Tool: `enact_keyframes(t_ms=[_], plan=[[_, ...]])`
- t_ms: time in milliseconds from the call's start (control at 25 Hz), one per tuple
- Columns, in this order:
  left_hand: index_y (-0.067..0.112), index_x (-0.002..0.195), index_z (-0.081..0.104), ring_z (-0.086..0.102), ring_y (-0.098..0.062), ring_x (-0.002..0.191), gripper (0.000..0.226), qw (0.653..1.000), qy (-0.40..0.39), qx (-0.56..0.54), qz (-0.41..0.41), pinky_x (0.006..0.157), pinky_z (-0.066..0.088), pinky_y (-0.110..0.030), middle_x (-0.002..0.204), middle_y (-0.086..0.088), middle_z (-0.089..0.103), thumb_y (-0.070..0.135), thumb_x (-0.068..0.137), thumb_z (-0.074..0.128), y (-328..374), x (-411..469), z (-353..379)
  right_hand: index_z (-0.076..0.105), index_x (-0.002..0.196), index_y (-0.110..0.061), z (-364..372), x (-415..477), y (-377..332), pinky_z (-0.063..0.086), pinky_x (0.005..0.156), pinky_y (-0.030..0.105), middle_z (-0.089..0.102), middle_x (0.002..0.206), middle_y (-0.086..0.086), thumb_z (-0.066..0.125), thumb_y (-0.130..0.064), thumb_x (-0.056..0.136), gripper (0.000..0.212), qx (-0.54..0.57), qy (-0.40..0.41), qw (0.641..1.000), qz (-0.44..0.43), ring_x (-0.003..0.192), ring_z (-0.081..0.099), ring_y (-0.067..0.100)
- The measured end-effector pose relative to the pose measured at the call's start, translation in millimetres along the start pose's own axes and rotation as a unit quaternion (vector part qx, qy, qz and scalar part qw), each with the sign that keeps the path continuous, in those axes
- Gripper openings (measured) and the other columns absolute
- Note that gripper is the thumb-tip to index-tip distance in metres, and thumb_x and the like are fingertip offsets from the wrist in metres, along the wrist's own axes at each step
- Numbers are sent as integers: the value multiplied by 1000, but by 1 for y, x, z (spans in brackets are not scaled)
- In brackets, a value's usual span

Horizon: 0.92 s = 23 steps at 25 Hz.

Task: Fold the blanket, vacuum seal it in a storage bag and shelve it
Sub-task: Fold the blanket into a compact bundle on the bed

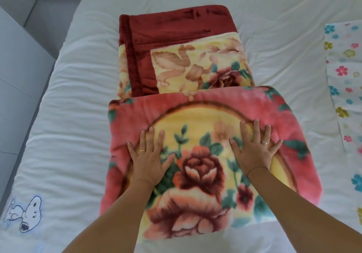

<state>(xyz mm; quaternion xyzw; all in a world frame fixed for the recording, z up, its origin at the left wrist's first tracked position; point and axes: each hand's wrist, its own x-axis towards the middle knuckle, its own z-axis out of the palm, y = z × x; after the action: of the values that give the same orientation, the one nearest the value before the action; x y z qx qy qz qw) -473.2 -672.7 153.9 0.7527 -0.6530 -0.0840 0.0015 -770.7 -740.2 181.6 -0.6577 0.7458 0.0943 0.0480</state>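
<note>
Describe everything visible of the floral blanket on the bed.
The blanket looks like thick plush fleece, printed with roses and leaves on yellow and pink, with a dark red band at the far end. It lies on the white bed sheet, its near part doubled over into a thick layer. The left hand and right hand press flat on that fold, fingers spread.

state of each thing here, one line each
blanket: partly folded, near end doubled over the rest
left hand: open, pressing flat on the blanket
right hand: open, pressing flat on the blanket
flowered cloth: lying flat, right of the blanket
bed sheet: wrinkled
</note>
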Motion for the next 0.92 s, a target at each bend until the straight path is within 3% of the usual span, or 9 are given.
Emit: enact_keyframes(t_ms=[240, 440, 560, 640, 680, 760, 840, 920], plan=[[38, 146, -18, -10, -26, 147, 79, 999, -19, 42, -17, 110, -7, -65, 160, 2, -10, 76, 78, -5, 1, -8, -22, 1, 151, -38, -13, -6, 2, -3, 109, 70, -6, 162, 1, 6, -68, 90, 68, -5, 40, 999, -25, 147, -8, 36], [29, 152, 6, 1, -22, 148, 83, 998, 29, 22, -58, 113, -5, -59, 161, 1, 5, 74, 82, 8, -18, -60, -45, 27, 150, -26, -40, -41, 26, 2, 112, 66, 16, 160, 1, 21, -56, 90, 67, 78, 109, 988, -77, 147, 9, 31], [25, 152, 11, 11, -23, 147, 88, 983, 33, -70, -167, 113, 14, -57, 160, -1, 11, 78, 83, 28, -36, -111, -49, 14, 152, -29, -45, -73, 64, -1, 113, 59, 11, 161, 2, 39, -69, 84, 83, 123, 124, 984, -45, 148, 9, 24], [23, 150, 16, 29, -30, 140, 100, 950, 24, -186, -249, 106, 32, -54, 156, -5, 24, 80, 73, 44, -41, -142, -49, 2, 153, -31, -35, -87, 94, 0, 114, 56, 6, 161, 0, 58, -74, 72, 107, 237, 55, 968, 56, 148, 8, 22], [22, 147, 22, 40, -32, 132, 103, 914, 17, -278, -294, 100, 38, -50, 149, -8, 35, 81, 68, 53, -44, -155, -47, 5, 152, -30, -29, -92, 109, 6, 116, 57, 12, 160, 2, 64, -77, 63, 117, 314, 15, 944, 104, 147, 14, 24], [15, 133, 39, 54, -32, 112, 95, 815, -14, -441, -375, 90, 45, -42, 129, -10, 54, 74, 64, 67, -47, -174, -49, 26, 145, -29, -16, -101, 133, 29, 112, 55, 39, 147, 6, 71, -86, 37, 130, 486, -35, 861, 145, 135, 39, 29], [12, 121, 49, 58, -28, 99, 75, 744, -71, -520, -414, 83, 46, -37, 114, -7, 61, 63, 70, 70, -52, -186, -47, 42, 134, -23, -9, -110, 146, 43, 104, 45, 56, 131, 6, 76, -83, 22, 131, 594, -80, 787, 149, 117, 55, 27], [12, 121, 53, 59, -26, 98, 71, 729, -104, -544, -403, 83, 46, -34, 109, -5, 63, 58, 71, 71, -59, -196, -46, 50, 130, -13, -7, -115, 152, 46, 99, 38, 62, 124, 11, 80, -79, 20, 131, 620, -99, 768, 128, 109, 61, 26]])
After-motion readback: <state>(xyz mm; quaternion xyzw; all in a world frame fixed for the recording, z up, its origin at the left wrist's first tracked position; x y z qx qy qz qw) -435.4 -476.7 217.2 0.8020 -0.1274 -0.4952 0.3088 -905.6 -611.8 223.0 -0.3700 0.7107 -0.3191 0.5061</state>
